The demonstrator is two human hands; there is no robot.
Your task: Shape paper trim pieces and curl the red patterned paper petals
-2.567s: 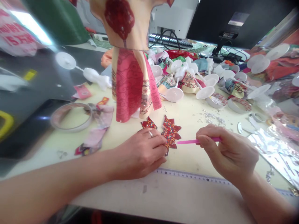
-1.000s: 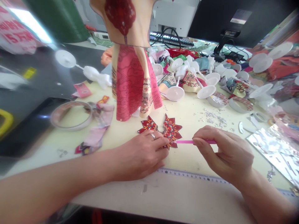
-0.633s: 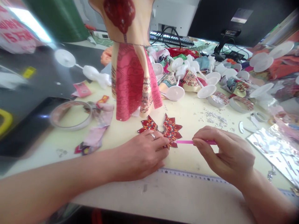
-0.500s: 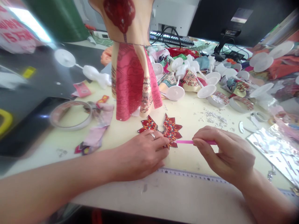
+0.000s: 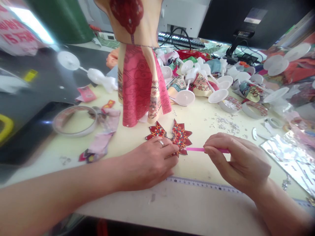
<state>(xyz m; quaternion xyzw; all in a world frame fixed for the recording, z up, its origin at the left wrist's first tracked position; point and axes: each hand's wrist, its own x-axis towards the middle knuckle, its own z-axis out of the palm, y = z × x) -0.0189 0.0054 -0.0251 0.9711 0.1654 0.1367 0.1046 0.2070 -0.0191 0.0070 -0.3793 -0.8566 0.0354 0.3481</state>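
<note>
Shifted left since the first frame, the right hand (image 5: 237,162) pinches a pink stick (image 5: 197,149) narrowly, tip just beside the red paper cutout (image 5: 180,137), which the left hand's (image 5: 147,165) fingers (image 5: 167,147) press against the table (image 5: 197,170).

The right hand (image 5: 237,163) has slid left along the pink stick (image 5: 206,149), which now lies level, and the red paper cutout (image 5: 179,137) has spread flatter under the left hand (image 5: 147,164).
</note>
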